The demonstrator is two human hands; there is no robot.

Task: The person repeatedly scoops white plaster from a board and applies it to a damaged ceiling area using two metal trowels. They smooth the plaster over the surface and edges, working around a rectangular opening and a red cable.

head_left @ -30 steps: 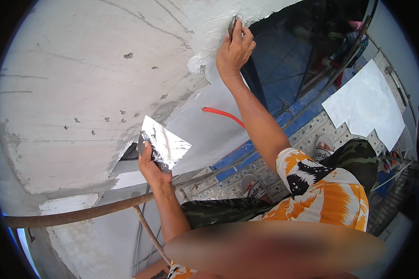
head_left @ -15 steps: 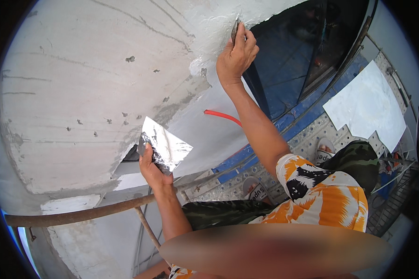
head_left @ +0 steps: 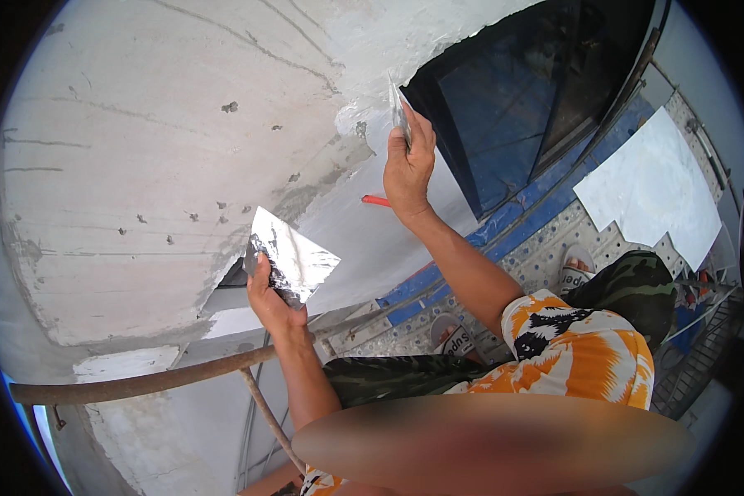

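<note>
My left hand (head_left: pixel 274 307) grips a broad metal putty blade (head_left: pixel 296 255) with white filler smeared over its face, held just off the wall. In my right hand (head_left: pixel 409 174) is a putty knife (head_left: pixel 398 114). Its tip is at the freshly coated strip of wall, beside the corner of a dark opening, though contact is hard to make out. White filler (head_left: pixel 370 58) covers the wall next to that opening. The older grey plaster wall (head_left: pixel 140 186) farther left has several chipped spots and scratched lines.
A dark glazed opening (head_left: pixel 504 116) lies right of my right hand. A red tube (head_left: pixel 376 200) sticks out near my right wrist. Underfoot is a perforated metal platform (head_left: pixel 531 255), with a pale sheet (head_left: pixel 649 186) on it. A rusty scaffold pipe (head_left: pixel 140 387) crosses the lower left.
My right hand has come down along the edge of the opening, toward me, with the putty knife still in it. My left hand and its blade have hardly moved.
</note>
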